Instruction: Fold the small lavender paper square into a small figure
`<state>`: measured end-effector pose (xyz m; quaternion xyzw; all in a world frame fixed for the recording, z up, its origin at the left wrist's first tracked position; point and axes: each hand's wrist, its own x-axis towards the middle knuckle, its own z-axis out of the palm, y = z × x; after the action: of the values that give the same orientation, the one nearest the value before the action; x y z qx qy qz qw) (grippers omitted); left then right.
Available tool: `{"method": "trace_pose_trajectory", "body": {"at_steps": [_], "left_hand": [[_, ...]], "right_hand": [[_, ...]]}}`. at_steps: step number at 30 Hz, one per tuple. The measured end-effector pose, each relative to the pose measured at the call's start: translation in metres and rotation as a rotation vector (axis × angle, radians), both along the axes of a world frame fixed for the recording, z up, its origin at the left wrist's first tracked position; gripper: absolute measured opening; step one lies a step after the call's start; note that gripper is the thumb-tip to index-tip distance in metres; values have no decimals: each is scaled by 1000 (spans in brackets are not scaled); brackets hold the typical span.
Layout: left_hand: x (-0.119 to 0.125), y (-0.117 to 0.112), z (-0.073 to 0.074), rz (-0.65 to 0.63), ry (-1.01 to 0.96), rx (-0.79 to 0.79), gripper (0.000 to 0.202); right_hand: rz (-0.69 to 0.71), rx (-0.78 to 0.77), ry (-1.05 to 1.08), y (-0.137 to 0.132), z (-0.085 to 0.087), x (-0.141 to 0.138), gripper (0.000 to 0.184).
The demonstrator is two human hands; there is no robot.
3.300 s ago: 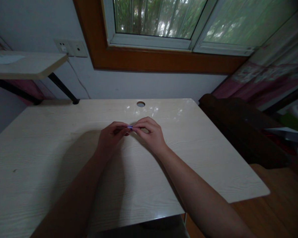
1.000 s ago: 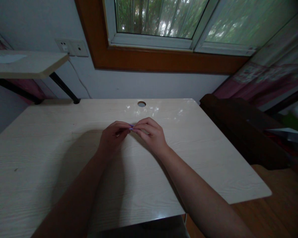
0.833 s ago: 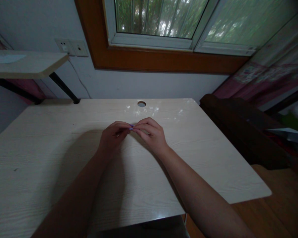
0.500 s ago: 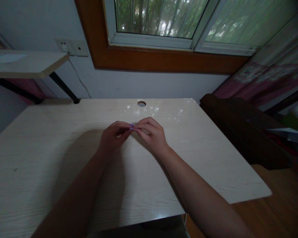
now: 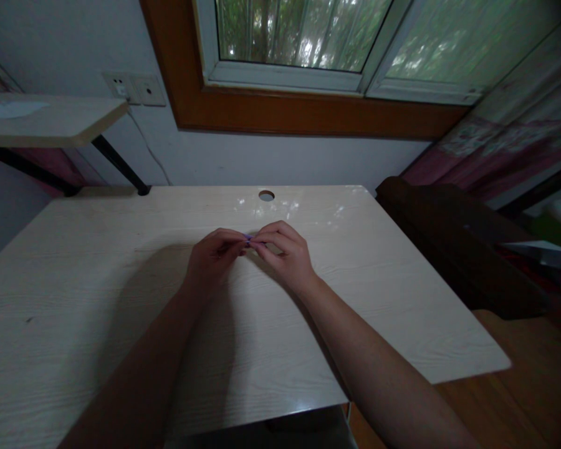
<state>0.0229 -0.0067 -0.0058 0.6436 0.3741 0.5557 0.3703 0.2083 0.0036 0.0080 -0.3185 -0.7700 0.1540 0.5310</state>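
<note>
Small purple piece (image 5: 248,237), held at the fingertips between both hands, over the far-middle part of the desk. Just changed: left thumb has drawn back a little from the piece compared with half a second ago, and a left fingertip now shows below it, on the near side. Right hand about the same, arms unmoved. Meaning for the work: looks like a small re-grip or finger adjustment, handling not finished; piece not set down.

Look of the piece: purple, lighter glint at the near side, very small in view, mostly covered by fingers. Shape, material, and whether one part or two: cannot tell.

Left hand (image 5: 209,257): grip closed on the piece from the left, thumb and forefinger pinching. Right hand (image 5: 288,254): grip closed on it from the right, thumb and fingers pinching. Fingertips of both hands meet or nearly meet around it.

Outward: desk (image 5: 383,287) is pale wood-grain, glossy, with a round cable hole (image 5: 266,196) beyond the hands near the far edge. Small dark mark (image 5: 28,320) at left. Raised shelf (image 5: 93,118) far left on black legs; wall socket (image 5: 148,91) behind. Window (image 5: 299,37) at far side, curtain (image 5: 490,140) far right.
</note>
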Motion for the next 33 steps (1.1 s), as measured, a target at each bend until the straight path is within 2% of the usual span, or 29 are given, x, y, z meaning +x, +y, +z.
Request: {"method": "trace_pose_trajectory", "body": {"at_steps": [12,16,24,29,33], "left_hand": [[-1,2,2,26,89,52,12],[-1,2,0,11,28,-13,16],[-1,3,-1,23,-103,-142,22],[0,2,0,6,-137,-176,22],[-1,5,-3,-17,-66,-137,20]], "right_hand": [[33,-45,15,1,0,-2,5],[33,-156,29,0,-1,-3,8],[74,-376,186,4,-11,-6,16],[53,-318,110,3,-5,-5,7],[74,-250,61,3,-1,-3,6]]}}
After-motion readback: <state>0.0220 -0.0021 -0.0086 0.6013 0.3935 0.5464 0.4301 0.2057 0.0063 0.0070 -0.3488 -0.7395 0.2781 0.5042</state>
